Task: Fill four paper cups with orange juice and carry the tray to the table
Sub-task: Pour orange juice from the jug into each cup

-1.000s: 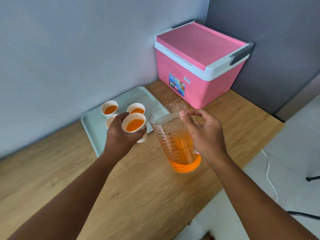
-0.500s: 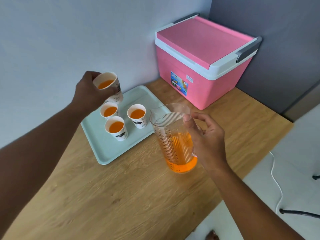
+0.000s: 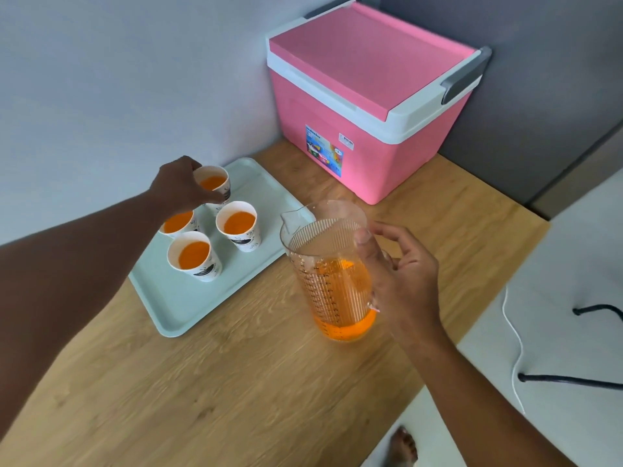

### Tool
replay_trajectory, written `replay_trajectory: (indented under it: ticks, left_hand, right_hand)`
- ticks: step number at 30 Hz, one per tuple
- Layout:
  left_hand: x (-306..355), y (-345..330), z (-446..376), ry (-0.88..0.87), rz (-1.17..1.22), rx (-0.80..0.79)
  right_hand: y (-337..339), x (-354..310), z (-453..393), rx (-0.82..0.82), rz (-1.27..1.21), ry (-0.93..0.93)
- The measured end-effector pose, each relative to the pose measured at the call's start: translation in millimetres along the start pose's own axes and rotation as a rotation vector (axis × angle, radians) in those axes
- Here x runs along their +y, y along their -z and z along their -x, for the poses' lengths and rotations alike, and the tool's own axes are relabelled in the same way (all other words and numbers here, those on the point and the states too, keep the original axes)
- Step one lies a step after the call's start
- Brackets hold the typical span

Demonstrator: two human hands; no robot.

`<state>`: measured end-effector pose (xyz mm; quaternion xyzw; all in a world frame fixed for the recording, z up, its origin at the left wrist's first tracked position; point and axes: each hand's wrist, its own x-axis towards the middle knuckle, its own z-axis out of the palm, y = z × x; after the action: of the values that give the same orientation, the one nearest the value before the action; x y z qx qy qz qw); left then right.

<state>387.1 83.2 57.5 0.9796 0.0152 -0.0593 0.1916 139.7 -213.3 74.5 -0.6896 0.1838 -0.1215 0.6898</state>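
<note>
A pale green tray lies on the wooden counter. Three paper cups holding orange juice stand on it: one at the front, one to the right, and one at the left, partly hidden by my arm. My left hand grips a fourth juice-filled cup at the tray's back, low over or on the tray. A clear measuring jug with a little juice stands right of the tray. My right hand is at its handle side, fingers loosened and spread.
A pink cooler box with a white rim and grey handles stands in the back corner against the walls. The counter's front edge runs diagonally at the right; beyond it are a white floor, a white cable and dark chair legs.
My left hand carried the fourth cup from beside the jug over to the tray's back and lowered it there. My right hand loosened its hold on the jug.
</note>
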Motion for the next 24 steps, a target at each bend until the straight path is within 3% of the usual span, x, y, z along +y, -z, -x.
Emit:
replay_trajectory:
  ticks: [21, 24]
  left_hand:
    - [-14.7, 2.5, 16.7, -0.032, -0.021, -0.108]
    - [-11.1, 23.5, 39.4, -0.076, 0.022, -0.011]
  right_hand:
    - [0.4, -17.0, 26.7, 0.038, 0.025, 0.022]
    - [5.7, -20.0, 29.6, 0.057, 0.032, 0.033]
